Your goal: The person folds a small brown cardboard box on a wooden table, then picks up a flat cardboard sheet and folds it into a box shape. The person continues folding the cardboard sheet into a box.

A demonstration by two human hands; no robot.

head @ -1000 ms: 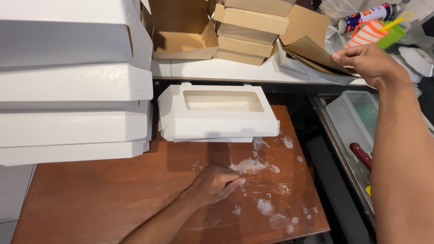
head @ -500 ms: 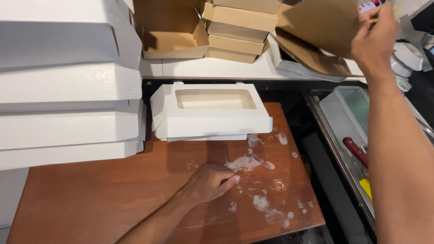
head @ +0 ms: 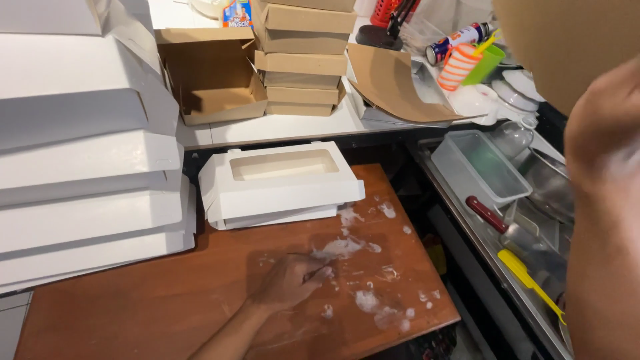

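On the table: the left hand (head: 290,283) is resting flat on the brown table (head: 133,307), fingers half curled and holding nothing, touching the white smears (head: 340,249).
Near right, high: the right hand (head: 600,127) is lifting a brown cardboard sheet (head: 567,40) close to the camera; it is blurred, so I cannot tell how the fingers are closing on it.
Far from the left hand: a white window box (head: 280,183) is lying on the table, just beyond the smears.
Left side: a stack of white boxes (head: 87,167) is leaning over the table edge.
Risk: the cardboard is probably getting dirty if it is landing on the wet smears.
Risk: the swinging sheet is possibly knocking the cups (head: 467,63) on the far counter.
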